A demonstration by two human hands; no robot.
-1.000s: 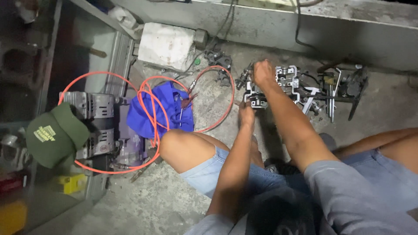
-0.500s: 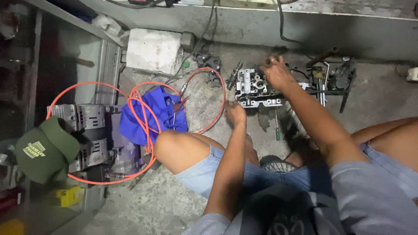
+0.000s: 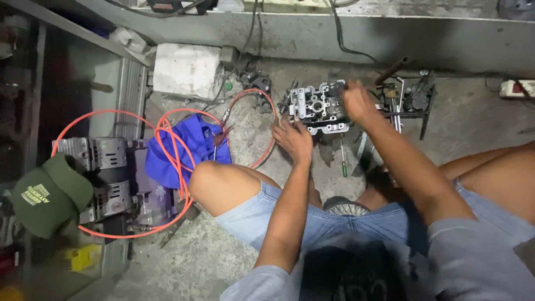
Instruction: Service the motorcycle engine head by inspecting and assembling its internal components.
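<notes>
Engine part: a grey metal cylinder head (image 3: 319,107) sits on the concrete floor (image 3: 223,251), at 12 o'clock from the person's knees.
Left hand: the left hand (image 3: 294,139) lies flat, fingers spread, at the part's 7 o'clock corner.
Right hand: the right hand (image 3: 356,101) curls over its 3 o'clock edge; whether it pinches anything I cannot tell.
Change: a second ago both hands sat higher on the part; the left has since slid down to its lower corner, likely steadying it.
Nearby: orange hose (image 3: 167,139) and blue cloth (image 3: 189,146) at 9 o'clock.
</notes>
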